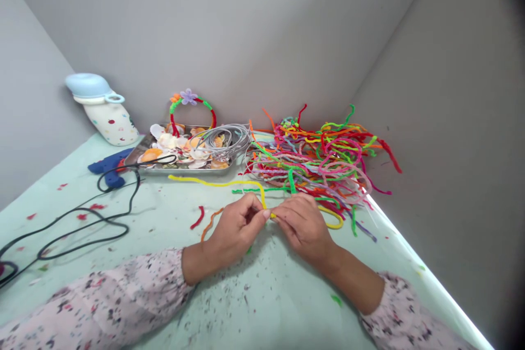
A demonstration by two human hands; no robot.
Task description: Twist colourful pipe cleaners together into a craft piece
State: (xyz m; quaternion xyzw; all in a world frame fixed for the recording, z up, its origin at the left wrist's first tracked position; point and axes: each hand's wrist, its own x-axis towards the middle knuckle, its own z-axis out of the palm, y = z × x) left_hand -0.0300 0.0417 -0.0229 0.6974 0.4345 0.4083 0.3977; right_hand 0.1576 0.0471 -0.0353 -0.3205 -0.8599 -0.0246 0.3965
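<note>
My left hand (pixel 235 227) pinches a yellow pipe cleaner (pixel 217 182) between thumb and forefinger near the middle of the view. Fingertips meeting it, my right hand (pixel 305 227) is closed on the same yellow strand. One end stretches left across the table below the metal tray; a yellow loop shows beyond the right hand. A green pipe cleaner (pixel 292 181) stands up just behind the right hand. Short red (pixel 197 217) and orange (pixel 210 224) pieces lie left of and beside the left hand.
A metal tray (pixel 184 171) holds shells, a wire coil (pixel 229 139) and a decorated hoop (pixel 214 117). Tangled pipe cleaners (pixel 320 158) are heaped at right. At left are a bottle (pixel 109 115), a blue glue gun (pixel 111 165) and its looping black cord (pixel 98 240). Grey walls rise behind.
</note>
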